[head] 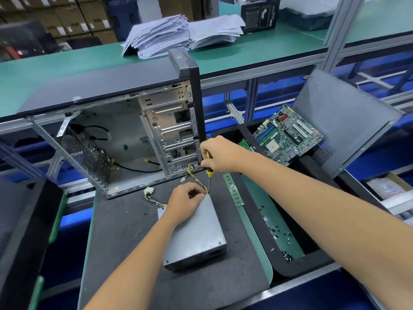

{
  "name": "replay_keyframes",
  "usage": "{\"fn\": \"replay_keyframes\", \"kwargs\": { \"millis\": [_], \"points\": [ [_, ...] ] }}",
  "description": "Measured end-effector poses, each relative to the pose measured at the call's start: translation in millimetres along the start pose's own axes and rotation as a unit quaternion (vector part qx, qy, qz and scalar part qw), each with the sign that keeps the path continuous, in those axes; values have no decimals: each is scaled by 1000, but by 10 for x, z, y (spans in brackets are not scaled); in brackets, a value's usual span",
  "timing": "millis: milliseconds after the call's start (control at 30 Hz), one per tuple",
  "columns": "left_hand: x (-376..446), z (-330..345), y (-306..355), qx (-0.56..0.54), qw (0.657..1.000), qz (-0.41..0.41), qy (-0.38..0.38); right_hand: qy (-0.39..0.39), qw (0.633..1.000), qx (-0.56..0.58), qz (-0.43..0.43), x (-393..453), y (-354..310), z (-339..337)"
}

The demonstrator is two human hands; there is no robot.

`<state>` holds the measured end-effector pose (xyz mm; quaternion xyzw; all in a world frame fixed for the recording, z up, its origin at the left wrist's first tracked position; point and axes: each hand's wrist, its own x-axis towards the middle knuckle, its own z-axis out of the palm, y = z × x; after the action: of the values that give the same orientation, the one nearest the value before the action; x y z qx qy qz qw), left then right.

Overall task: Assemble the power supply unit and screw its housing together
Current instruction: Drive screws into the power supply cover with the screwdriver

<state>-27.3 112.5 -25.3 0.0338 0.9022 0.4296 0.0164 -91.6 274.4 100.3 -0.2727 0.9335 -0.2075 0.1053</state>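
Green-topped workbenches fill the head view, with a dark grey mat (125,231) spread across the lower middle of the frame. On that mat, at centre, lies the power supply unit (199,236), a flat grey metal box with its far corner toward the open computer case (125,135), which stands at the mat's far edge in the centre left. Yellow and black cables (154,195) run from the unit's far side and end in white connectors on the mat.

The left hand (185,203) rests on the unit's far end, fingers curled and pinched at the far corner; what they pinch is too small to tell. The right hand (220,154), above it, is closed around the yellow-and-black handle of a screwdriver (209,173), held upright with its tip down at that same corner, beside the left fingertips.

To the right, a black tray (312,258) holds scattered small screws (279,233). A green motherboard (288,133) leans at the right centre, and stacks of paper (178,34) sit on the far bench at the top.
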Motion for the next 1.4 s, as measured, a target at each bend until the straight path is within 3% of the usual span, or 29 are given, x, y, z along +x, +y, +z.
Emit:
{"fn": "replay_keyframes", "kwargs": {
  "millis": [233,333,467,567,867,1000,1200,1400],
  "points": [
    [137,27,33,2,999,-34,12,13,999,6,43,-56,221,-38],
    [226,87,127,43,999,13,14,-40,998,-25,49,-122,344,88],
    [304,260,254,138,986,80,-39,-103,993,-39,39,-183,412,400],
    [314,341,283,179,979,81,-56,-117,991,-39,46,-198,427,504],
    [286,274,230,121,990,54,40,-118,992,7,38,-214,395,576],
    [236,272,235,113,991,56,35,-129,991,-9,22,-227,368,588],
    [181,187,277,49,998,34,21,-75,996,40,37,-196,364,171],
    [130,50,294,-23,993,7,-112,15,996,63,56,-129,272,-236]
  ]
}}
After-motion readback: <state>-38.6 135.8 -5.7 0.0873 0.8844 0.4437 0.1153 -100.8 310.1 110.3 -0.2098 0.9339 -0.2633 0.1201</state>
